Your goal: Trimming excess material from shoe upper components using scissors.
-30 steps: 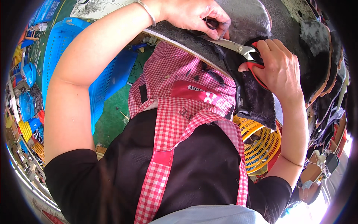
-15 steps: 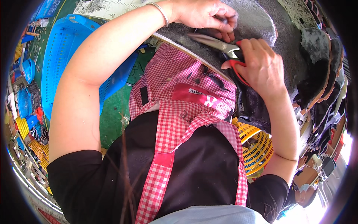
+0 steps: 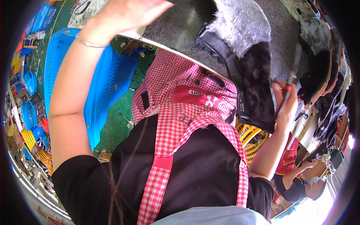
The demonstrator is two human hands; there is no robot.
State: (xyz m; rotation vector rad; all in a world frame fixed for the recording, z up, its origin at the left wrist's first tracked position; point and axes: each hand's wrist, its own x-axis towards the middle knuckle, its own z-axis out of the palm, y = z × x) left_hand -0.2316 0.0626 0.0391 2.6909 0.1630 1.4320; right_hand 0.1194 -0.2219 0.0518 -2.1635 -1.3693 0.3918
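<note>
The dark worktable (image 3: pixel 178 28) fills the upper middle, and its pale front edge runs slantwise before the person's checked apron (image 3: pixel 187 101). The left hand (image 3: pixel 137 13) is above the left part of the table, blurred and partly cut by the upper border; its fingers stretch toward the right, but I cannot tell if they are spread or pinching something. On this wrist there is a thin bracelet (image 3: pixel 90 44). The right hand (image 3: pixel 287 105), near the right end of the table's front edge, has its fingers closed around the red handle of the scissors (image 3: pixel 292 77); the blades point away from the person and are too blurred to show how far apart they stand. The black furry piece (image 3: pixel 258 67) lies partly on the table and hangs down over its front edge, just beside the right hand. A smooth black strip (image 3: pixel 225 56) follows its left border, and grey fur (image 3: pixel 245 24) adjoins it on the tabletop. At the table's right side are dark furry pieces with brown edges (image 3: pixel 318 71). Left of the table stands a blue basket (image 3: pixel 60 71), below its front edge a yellow basket (image 3: pixel 258 150).
</note>
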